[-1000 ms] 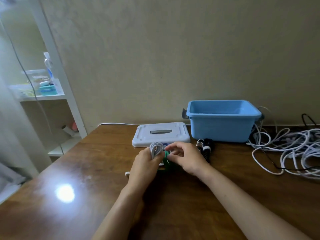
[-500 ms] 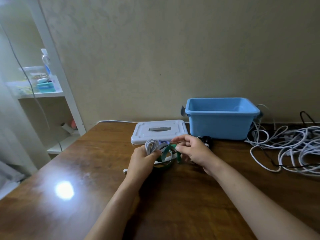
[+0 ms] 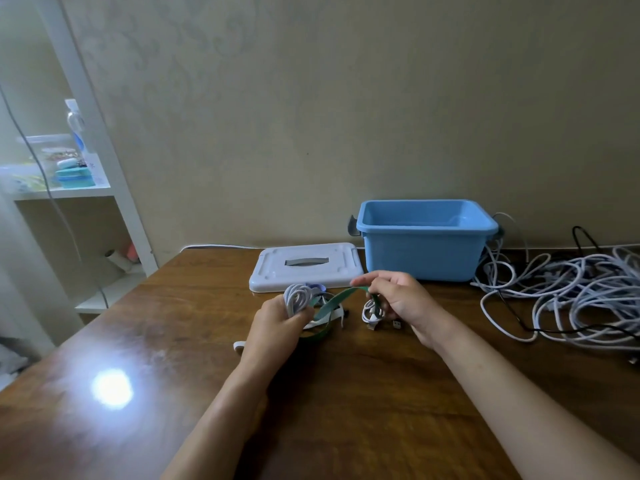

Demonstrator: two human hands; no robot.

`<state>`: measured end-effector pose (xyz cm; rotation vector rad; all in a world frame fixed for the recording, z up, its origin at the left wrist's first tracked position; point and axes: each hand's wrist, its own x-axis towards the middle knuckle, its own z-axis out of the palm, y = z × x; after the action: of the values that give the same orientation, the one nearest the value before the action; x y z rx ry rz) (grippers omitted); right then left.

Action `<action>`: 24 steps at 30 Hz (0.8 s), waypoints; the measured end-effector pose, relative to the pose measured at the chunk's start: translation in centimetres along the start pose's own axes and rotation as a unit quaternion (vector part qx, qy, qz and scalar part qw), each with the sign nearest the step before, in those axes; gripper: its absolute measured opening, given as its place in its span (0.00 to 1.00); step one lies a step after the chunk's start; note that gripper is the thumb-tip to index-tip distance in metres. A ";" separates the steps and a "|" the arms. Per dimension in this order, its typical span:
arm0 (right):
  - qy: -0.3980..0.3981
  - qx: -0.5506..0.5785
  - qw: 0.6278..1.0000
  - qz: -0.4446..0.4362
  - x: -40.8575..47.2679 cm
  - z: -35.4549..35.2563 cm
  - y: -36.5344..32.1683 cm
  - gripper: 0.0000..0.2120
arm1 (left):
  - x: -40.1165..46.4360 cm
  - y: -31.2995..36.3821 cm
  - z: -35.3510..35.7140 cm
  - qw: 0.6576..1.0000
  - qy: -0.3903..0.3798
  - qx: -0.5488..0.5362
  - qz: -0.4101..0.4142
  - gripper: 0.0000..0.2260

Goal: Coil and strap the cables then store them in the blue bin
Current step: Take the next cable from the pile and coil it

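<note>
My left hand (image 3: 275,325) grips a small coil of white cable (image 3: 297,298) just above the wooden table. A green strap (image 3: 334,301) runs from under that coil to my right hand (image 3: 401,301), which pinches its free end and holds it stretched to the right. The blue bin (image 3: 424,239) stands open behind my right hand, by the wall. A small bundled white cable with USB plugs (image 3: 373,315) lies on the table under my right hand. A large tangle of loose white cables (image 3: 575,292) covers the table's right side.
The bin's white lid (image 3: 304,266) lies flat left of the bin. A black cable (image 3: 540,325) runs through the white tangle. A white shelf unit (image 3: 86,188) stands left of the table. A bright glare spot (image 3: 111,388) sits on the wooden table (image 3: 173,341).
My right hand has drawn the green strap out to the right, away from the coil. The small bundled cable under it has come into sight. My left hand keeps its hold on the coil.
</note>
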<state>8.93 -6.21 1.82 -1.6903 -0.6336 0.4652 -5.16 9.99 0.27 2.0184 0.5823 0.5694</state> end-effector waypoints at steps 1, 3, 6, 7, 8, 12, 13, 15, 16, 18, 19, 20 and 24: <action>0.006 -0.001 1.000 0.000 -0.1 -0.2 0.0 0.16 | -0.1 0.1 0.0 1.000 0.003 -0.009 0.003 0.03; 0.024 -0.006 1.000 -0.008 -0.4 -0.6 -0.3 0.13 | -0.3 0.3 -0.1 0.999 0.008 -0.028 0.017 0.03; 0.038 -0.015 0.999 -0.031 -1.5 -1.8 -0.7 0.11 | -0.7 1.1 -0.2 0.998 0.010 -0.042 0.048 0.06; 0.038 -0.017 0.999 -0.031 -1.9 -2.4 -0.9 0.11 | -1.0 1.5 -0.2 0.998 0.007 -0.046 0.053 0.05; 0.036 -0.022 0.999 -0.031 -2.3 -3.3 -1.0 0.10 | -1.0 1.7 0.0 0.997 -0.001 -0.048 0.055 0.04; 0.029 -0.003 0.999 -0.023 -4.5 -7.3 -0.7 0.05 | -1.3 4.3 1.7 0.996 -0.055 -0.015 0.067 0.06; 0.030 0.001 0.999 -0.019 -5.1 -8.1 -0.4 0.05 | -1.4 5.3 2.5 0.995 -0.069 0.002 0.076 0.07; 0.028 0.006 0.999 -0.014 -6.1 -9.2 0.1 0.05 | -1.4 7.3 4.6 0.990 -0.094 0.037 0.098 0.10; 0.026 0.012 1.000 -0.009 -6.5 -9.6 0.5 0.05 | -1.2 8.1 5.7 0.988 -0.106 0.044 0.104 0.09; 0.029 0.008 0.999 0.009 -7.0 -10.2 1.2 0.07 | -1.0 9.3 7.9 0.985 -0.129 0.054 0.101 0.05; 0.034 -0.003 0.999 0.014 -7.3 -10.4 1.4 0.09 | -1.0 9.9 8.8 0.984 -0.133 0.059 0.101 0.05; 0.029 -0.006 0.999 0.012 -7.5 -10.7 1.6 0.11 | -1.0 10.1 9.7 0.983 -0.134 0.064 0.106 0.06; -0.014 0.033 0.999 -0.008 -7.8 -11.2 1.8 0.15 | -1.1 9.7 11.6 0.984 -0.138 0.062 0.095 0.07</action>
<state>10.10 -19.96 2.10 -1.6170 -0.6448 0.4945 2.62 -2.70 3.23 2.2395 0.2643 0.3621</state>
